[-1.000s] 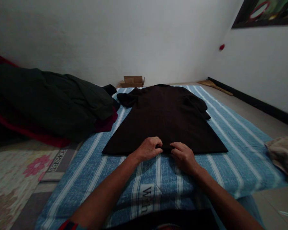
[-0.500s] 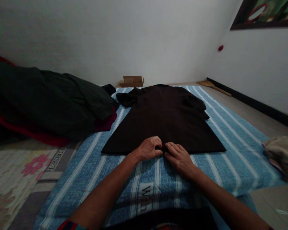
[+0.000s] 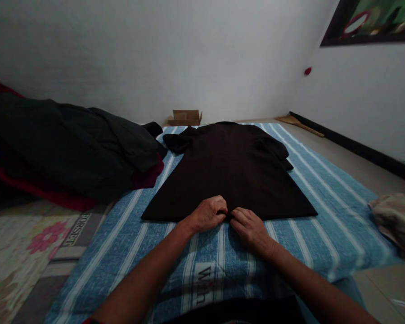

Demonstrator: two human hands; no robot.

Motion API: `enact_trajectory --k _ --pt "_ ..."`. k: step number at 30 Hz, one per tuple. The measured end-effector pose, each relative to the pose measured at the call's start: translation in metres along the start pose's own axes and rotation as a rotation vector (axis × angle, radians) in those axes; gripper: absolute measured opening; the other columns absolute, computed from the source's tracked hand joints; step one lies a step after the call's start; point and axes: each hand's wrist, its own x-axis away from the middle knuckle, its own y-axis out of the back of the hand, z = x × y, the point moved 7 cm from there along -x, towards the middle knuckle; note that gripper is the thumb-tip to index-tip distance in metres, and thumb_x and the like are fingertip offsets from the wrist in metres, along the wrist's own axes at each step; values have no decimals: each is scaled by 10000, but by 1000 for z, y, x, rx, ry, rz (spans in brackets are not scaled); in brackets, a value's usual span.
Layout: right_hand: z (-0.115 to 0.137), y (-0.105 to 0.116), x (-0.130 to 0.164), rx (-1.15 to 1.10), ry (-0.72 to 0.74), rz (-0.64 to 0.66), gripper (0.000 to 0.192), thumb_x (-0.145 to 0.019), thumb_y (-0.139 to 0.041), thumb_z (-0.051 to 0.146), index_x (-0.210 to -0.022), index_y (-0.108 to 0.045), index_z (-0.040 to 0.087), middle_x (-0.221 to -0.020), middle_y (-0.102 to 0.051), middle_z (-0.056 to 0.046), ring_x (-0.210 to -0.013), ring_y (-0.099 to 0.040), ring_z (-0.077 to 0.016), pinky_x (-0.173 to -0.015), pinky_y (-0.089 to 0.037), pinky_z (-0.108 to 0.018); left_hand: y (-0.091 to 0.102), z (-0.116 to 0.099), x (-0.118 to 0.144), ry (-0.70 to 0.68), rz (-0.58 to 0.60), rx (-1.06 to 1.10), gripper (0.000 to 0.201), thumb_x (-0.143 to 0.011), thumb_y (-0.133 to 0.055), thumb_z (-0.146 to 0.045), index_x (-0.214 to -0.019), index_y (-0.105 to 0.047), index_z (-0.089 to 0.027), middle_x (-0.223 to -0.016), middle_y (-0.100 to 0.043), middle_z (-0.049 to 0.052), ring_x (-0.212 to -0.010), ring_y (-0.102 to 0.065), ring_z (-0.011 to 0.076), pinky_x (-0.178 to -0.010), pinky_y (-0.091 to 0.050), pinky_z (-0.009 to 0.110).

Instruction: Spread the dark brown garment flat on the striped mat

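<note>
Pinching the near hem of a flat, dark, soft shirt (image 3: 229,175), left hand (image 3: 208,213) and right hand (image 3: 250,227) meet mid-edge; striped blue woven mat (image 3: 324,202) lies bare either side.

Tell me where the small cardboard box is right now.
The cardboard box sits on the floor against the far wall, centre-left in the head view, just beyond the top of the black shirt spread on the blue striped blanket.
</note>
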Motion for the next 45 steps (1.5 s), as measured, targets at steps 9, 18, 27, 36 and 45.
enact_trajectory --k 9,18,27,36,45 --pt "-20 6 12 -103 -209 -156 159 -872 -463 119 -954 -598 131 -935 -608 -99 -895 -539 -189 -768 -473 -317 0 -14 9 -44 -16 -191 124 -713 -475 -57 -736 -501 -176 -903 -561 28 -855 -510 150 -760 -416 259" --pt "-11 4 5 -46 -122 -147 216 -894 -400 104 -946 -608 130 -941 -607 -97 -920 -520 -196 -785 -438 -319 -2 -18 16 -27 1 -340 148 -728 -411 -46 -765 -466 -178 -868 -557 39 -819 -494 161 -738 -417 280" --pt "-8 4 1 -31 -104 -84 269 -907 -341 116 -922 -609 132 -902 -597 -99 -890 -499 -198 -760 -409 -306 3 -17 24 14 5 -342 161 -696 -426 -27 -728 -467 -180 -856 -558 35 -809 -492 159 -724 -417 271" --pt "-3 2 -3 28 -105 -29 256 -906 -354 126 -977 -600 134 -918 -579 -102 -876 -475 -206 -746 -395 -319 18 -5 39 27 -70 -263 154 -701 -449 -34 -712 -496 -181 -867 -574 30 -815 -517 153 -747 -428 271" --pt "-4 -5 -2 92 -36 126 200 -872 -483 131 -1049 -575 119 -907 -567 -85 -821 -474 -192 -700 -388 -312 38 11 65 126 -128 -283 81 -743 -502 -112 -728 -552 -174 -917 -600 50 -852 -537 167 -772 -446 300"
